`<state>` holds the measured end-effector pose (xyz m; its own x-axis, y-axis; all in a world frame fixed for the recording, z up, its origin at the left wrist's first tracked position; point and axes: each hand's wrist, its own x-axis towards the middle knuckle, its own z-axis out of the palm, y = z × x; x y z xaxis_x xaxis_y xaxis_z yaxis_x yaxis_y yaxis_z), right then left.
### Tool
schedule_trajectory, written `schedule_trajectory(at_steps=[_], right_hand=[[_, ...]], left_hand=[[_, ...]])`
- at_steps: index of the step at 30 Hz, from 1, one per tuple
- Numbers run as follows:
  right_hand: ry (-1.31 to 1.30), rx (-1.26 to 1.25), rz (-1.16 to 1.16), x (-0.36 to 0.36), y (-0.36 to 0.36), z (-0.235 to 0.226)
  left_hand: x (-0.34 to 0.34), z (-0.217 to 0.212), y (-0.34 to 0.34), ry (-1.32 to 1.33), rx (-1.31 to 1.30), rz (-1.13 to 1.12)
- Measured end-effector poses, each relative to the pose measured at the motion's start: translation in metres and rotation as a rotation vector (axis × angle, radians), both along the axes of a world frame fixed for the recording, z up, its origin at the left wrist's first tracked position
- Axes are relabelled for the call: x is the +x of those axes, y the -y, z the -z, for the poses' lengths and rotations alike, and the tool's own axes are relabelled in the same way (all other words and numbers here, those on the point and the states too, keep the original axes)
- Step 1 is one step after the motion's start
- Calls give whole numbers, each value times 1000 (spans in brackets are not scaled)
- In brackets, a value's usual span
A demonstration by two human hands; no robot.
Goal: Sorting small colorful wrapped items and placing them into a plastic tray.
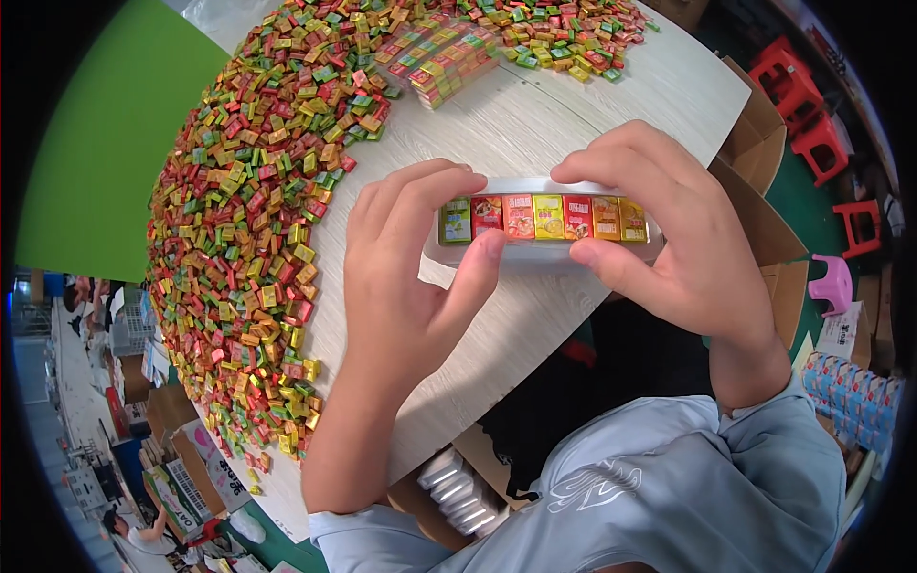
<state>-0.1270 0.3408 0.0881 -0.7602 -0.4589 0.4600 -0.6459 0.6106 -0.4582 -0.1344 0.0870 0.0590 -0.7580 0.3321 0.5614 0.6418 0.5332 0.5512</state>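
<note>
A white plastic tray [535, 258] is held level above the pale table, between my two hands. Inside it stands a row of several small printed boxes [548, 218] in green, red, orange and yellow. My left hand [406, 253] grips the tray's left end, thumb at the near side and fingers at the far rim. On the right end my right hand [669, 224] does the same, its thumb tip touching the near edge by the boxes. To the left spreads a large heap of similar small coloured boxes [248, 210].
Boxes stacked under clear film [449, 67] lie at the table's far side. A cardboard box with white trays [463, 492] sits below the near edge of the table [478, 353]. Red stools [821, 148], a pink stool [831, 284] and open cartons [764, 220] stand at right.
</note>
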Motion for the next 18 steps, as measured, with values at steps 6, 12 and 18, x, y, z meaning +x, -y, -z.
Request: schedule_trajectory(at_steps=[6, 12, 18], right_hand=[[-6, 59, -30, -3, 5, -5], [-27, 89, -71, -7, 9, -12], [-146, 267, -151, -13, 0, -21]], left_hand=[[3, -12, 0, -50, -102, -40], [4, -20, 2, -114, -126, -17], [0, -19, -1, -157, -129, 1]])
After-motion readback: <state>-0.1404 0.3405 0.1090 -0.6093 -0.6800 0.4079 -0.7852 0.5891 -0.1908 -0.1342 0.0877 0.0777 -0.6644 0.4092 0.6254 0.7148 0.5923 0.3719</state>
